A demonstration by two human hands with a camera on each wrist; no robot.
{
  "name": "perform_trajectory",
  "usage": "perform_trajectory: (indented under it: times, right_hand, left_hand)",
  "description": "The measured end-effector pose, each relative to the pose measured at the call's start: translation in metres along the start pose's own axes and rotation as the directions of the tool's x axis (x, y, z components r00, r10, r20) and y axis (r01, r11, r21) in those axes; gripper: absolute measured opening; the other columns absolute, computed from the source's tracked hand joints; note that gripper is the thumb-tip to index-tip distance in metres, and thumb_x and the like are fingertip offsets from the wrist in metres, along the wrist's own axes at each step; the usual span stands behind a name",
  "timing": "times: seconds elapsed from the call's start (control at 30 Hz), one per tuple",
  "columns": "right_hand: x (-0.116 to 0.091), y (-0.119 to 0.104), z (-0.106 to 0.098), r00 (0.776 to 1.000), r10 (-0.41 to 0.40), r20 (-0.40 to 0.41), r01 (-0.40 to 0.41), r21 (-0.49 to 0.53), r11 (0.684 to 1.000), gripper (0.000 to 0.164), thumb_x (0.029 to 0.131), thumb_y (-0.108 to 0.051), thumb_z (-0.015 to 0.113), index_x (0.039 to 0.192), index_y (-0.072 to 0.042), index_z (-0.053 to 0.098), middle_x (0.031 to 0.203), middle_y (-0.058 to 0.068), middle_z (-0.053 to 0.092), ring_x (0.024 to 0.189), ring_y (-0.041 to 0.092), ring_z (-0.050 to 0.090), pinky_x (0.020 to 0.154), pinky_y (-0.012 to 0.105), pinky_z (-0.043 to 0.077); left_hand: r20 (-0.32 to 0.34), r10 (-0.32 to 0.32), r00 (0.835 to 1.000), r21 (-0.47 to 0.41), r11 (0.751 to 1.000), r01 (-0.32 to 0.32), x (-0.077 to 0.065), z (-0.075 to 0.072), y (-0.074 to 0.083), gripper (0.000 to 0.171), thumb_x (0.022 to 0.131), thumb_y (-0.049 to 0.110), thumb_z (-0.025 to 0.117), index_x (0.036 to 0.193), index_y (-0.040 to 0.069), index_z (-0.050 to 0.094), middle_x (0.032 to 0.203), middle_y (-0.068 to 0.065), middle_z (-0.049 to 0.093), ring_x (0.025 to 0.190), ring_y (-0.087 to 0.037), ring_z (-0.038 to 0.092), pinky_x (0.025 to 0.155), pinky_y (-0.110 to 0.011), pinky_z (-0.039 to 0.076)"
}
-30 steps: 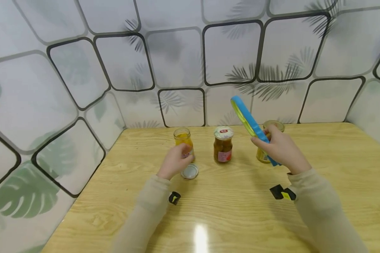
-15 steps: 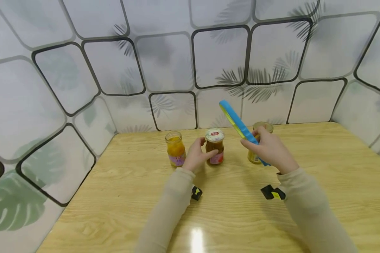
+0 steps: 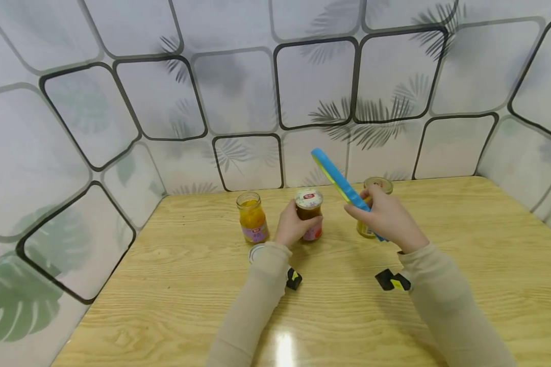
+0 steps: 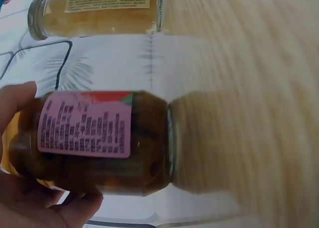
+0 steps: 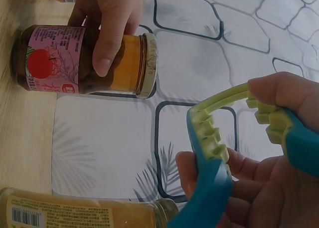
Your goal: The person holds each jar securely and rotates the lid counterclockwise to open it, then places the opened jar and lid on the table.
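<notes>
My left hand [image 3: 294,224] grips the middle jar [image 4: 84,123], around its upper body below the closed patterned lid [image 3: 309,199]. That jar has brown contents and a pink label, and stands upright on the table. My right hand [image 3: 387,219] holds a blue-and-green jar opener [image 3: 335,178] with toothed inner edges [image 5: 212,133]; it points up and left, apart from the middle jar. Behind the right hand stands a lidded jar [image 3: 364,229] with yellowish contents, partly hidden in the head view. To the left is an uncapped jar [image 3: 253,219] with orange contents and a purple label.
A loose lid [image 3: 256,251] lies in front of the uncapped jar, partly covered by my left sleeve [image 3: 266,275]. The wooden table [image 3: 174,285] meets a patterned wall covering [image 3: 248,158] behind the jars.
My left hand has moved right, from beside the uncapped jar to the middle jar, and its fingers have closed around it. The right hand keeps holding the jar opener, which has tilted slightly lower.
</notes>
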State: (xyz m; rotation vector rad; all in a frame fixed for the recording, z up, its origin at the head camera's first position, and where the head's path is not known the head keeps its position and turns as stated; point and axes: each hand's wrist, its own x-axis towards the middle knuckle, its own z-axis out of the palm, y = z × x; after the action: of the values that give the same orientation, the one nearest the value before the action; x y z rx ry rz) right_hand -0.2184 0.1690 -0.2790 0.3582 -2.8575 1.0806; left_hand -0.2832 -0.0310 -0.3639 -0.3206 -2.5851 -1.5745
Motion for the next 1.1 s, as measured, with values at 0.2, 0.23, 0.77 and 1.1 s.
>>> perform_trajectory:
  times: [0.2, 0.23, 0.77, 1.1]
  right_hand:
    - [0.0, 0.0, 0.002, 1.0, -0.002, 0.017, 0.002, -0.029, 1.0, 0.073, 0.084, -0.055, 0.051, 0.127, 0.003, 0.039, 0.095, 0.015, 0.058, 0.066, 0.019, 0.05, 0.054, 0.034, 0.041]
    - [0.0, 0.0, 0.003, 1.0, -0.005, 0.022, 0.006, -0.035, 0.999, 0.075, 0.084, -0.055, 0.05, 0.129, 0.004, 0.037, 0.096, 0.015, 0.058, 0.065, 0.019, 0.049, 0.053, 0.034, 0.041]
    - [-0.002, -0.007, -0.001, 0.998, -0.065, 0.02, 0.067, -0.123, 0.99, 0.059, 0.083, -0.053, 0.054, 0.112, -0.001, 0.055, 0.086, 0.011, 0.061, 0.059, 0.016, 0.048, 0.052, 0.032, 0.039]
    - [-0.006, -0.01, 0.003, 0.996, -0.088, 0.003, 0.088, -0.148, 0.985, 0.055, 0.081, -0.048, 0.059, 0.113, -0.003, 0.057, 0.063, 0.002, 0.051, 0.049, 0.015, 0.045, 0.046, 0.032, 0.038]
  left_hand:
    - [0.099, -0.018, 0.995, 0.036, 0.999, 0.015, -0.008, -0.012, -0.002, 0.061, 0.071, 0.03, 0.074, 0.121, 0.007, 0.049, 0.114, -0.007, 0.057, 0.103, -0.02, 0.054, 0.087, -0.031, 0.043]
    - [0.122, -0.019, 0.992, 0.034, 0.999, 0.015, -0.01, -0.015, -0.002, 0.061, 0.07, 0.03, 0.075, 0.12, 0.008, 0.05, 0.112, -0.005, 0.057, 0.103, -0.02, 0.054, 0.087, -0.031, 0.043]
    - [0.332, 0.085, 0.94, 0.03, 0.994, -0.101, -0.037, -0.051, -0.002, 0.058, 0.066, 0.026, 0.078, 0.117, 0.013, 0.054, 0.109, 0.002, 0.059, 0.102, -0.013, 0.052, 0.09, -0.028, 0.039]
    - [0.36, 0.062, 0.931, 0.032, 0.996, -0.079, -0.036, -0.05, -0.004, 0.058, 0.065, 0.028, 0.079, 0.116, 0.015, 0.056, 0.107, 0.005, 0.059, 0.1, -0.012, 0.053, 0.089, -0.027, 0.04]
